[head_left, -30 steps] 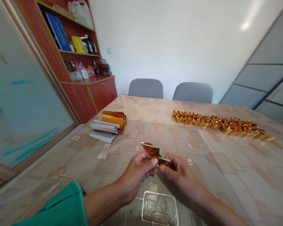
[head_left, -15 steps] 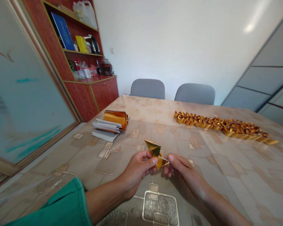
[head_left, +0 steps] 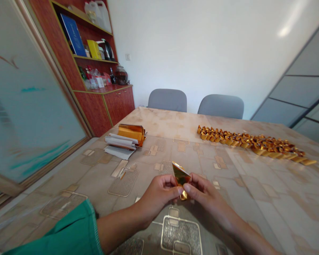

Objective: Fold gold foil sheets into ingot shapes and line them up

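- While a green sleeve covers the part of the left arm closest to the camera, the forearm past it is bare; both lie on the near side of the paper stack.
- The left hand, nearer than the paper stack and to its right, pinches the gold foil piece at its left side, thumb in front and fingers curled behind.
- The right hand, farther right of the paper stack, pinches the same piece from the other side, its thumb laid on the front near the left thumb.
- The gold foil piece is nearer than the paper stack and to its right, held between both hands above the patterned tablecloth; a pointed end stands up and a shiny end shows below the thumbs.
- The paper stack itself lies on the tablecloth, white backs below and a curved gold face at the far side.
- Well to the right of the paper stack, folded gold pieces sit packed in a long band.
- Beyond the paper stack and to its right, two grey chairs stand at the table's far edge.
- Behind the paper stack and to its left rises a red-brown cabinet, with a glass jar on its counter.
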`<state>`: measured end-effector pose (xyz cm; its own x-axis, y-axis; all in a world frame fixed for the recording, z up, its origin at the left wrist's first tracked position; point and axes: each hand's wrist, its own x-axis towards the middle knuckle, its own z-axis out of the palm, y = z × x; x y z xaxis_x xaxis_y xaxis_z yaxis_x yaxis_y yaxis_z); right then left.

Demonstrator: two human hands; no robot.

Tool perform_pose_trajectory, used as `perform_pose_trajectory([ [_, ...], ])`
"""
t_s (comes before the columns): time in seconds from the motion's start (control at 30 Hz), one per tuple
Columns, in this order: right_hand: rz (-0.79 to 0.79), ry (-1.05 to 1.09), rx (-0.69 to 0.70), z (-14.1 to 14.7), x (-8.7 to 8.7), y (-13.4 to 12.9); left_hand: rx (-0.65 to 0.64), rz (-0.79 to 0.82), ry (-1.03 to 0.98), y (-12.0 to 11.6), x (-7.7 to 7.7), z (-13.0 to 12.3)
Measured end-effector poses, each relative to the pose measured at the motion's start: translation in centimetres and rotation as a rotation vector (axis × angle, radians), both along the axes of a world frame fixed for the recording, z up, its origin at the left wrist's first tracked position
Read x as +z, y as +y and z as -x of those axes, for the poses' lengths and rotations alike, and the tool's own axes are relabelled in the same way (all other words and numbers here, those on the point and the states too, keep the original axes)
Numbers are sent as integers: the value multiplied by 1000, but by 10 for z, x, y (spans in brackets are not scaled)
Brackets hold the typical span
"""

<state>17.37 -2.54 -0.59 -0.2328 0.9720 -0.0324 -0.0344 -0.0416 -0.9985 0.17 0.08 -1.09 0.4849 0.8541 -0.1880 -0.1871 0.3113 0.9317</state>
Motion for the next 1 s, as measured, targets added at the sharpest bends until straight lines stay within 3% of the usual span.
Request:
perform_pose_trajectory([
  [0.17, 5, 115, -42, 8, -7, -3, -37, -97, 71, -3, -2, -2],
  [0.4, 49, 340, -160, 16, -3, -7, 50, -20, 46, -7, 1, -4],
  [0.6, 70, 352, -91, 18, 2, -9, 30, -147, 122, -10, 6, -2],
  [0.87, 158, 363, -117, 14, -7, -8, -38, -214, 177, -10, 6, -1],
  [1.0, 122, 359, -174, 11, -4, -5, -74, -228, 208, -10, 7, 1],
])
